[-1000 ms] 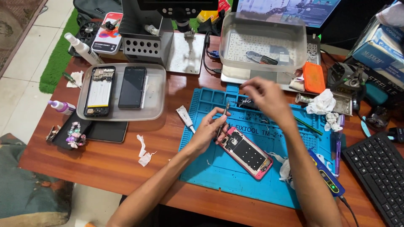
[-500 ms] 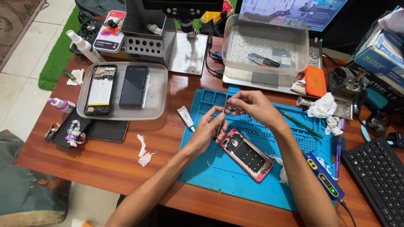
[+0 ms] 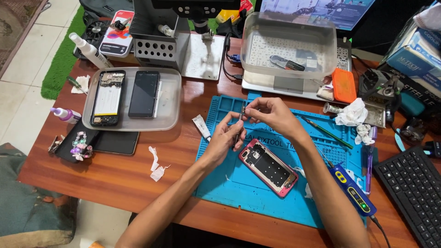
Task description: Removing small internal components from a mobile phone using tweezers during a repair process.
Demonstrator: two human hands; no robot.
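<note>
Forearms reach up from the near edge of the reddish wooden bench (image 3: 115, 183) onto a blue silicone repair mat (image 3: 257, 193). On the mat, just below the hands, an opened pink-framed phone body (image 3: 268, 167) lies face down with its dark inner plate exposed. Near the right forearm a blue-and-yellow handled tool (image 3: 351, 190) is laid on the mat's edge. Above the phone, a thin dark metal strip (image 3: 240, 120) is held upright between both hands, clear of the mat: the left hand (image 3: 225, 138) is pinched on its lower part, and the fingers (image 3: 250, 106) of the right hand (image 3: 271, 114) are closed narrowly on its top end. The step in hand is judged to be the handling of a small part or tool before it is brought to the phone; steady, fine placement would be called for next. To the left, a clear plastic tray (image 3: 170, 115) holding two further phones is seen. Farther off, a translucent plastic box (image 3: 289, 43) is set upside down over a laptop.
</note>
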